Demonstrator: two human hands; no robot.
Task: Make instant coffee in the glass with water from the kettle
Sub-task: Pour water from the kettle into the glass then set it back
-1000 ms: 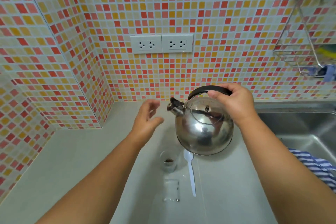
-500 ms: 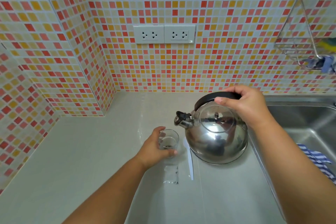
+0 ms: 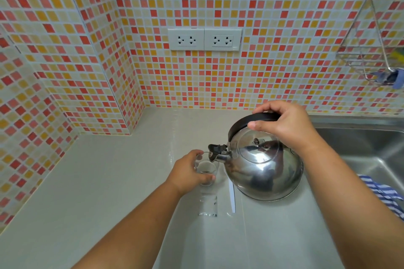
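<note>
A small clear glass (image 3: 206, 170) with dark coffee powder at its bottom stands on the grey counter (image 3: 109, 192). My left hand (image 3: 188, 173) is wrapped around its left side. My right hand (image 3: 284, 125) grips the black handle of a shiny steel kettle (image 3: 264, 166), held tilted to the left. The kettle's spout (image 3: 215, 153) hangs right over the glass rim. I cannot make out any water flowing. A white plastic spoon (image 3: 232, 197) lies on the counter beside the glass, partly hidden under the kettle.
An empty clear sachet (image 3: 207, 206) lies in front of the glass. A steel sink (image 3: 371, 150) is at the right with a blue striped cloth (image 3: 384, 194) on its edge. A wire rack (image 3: 371, 54) hangs on the tiled wall; two sockets (image 3: 204, 39) sit above the counter.
My left hand dropped from mid-air and took hold of the glass. The kettle moved left and tilted, so its spout now sits over the glass.
</note>
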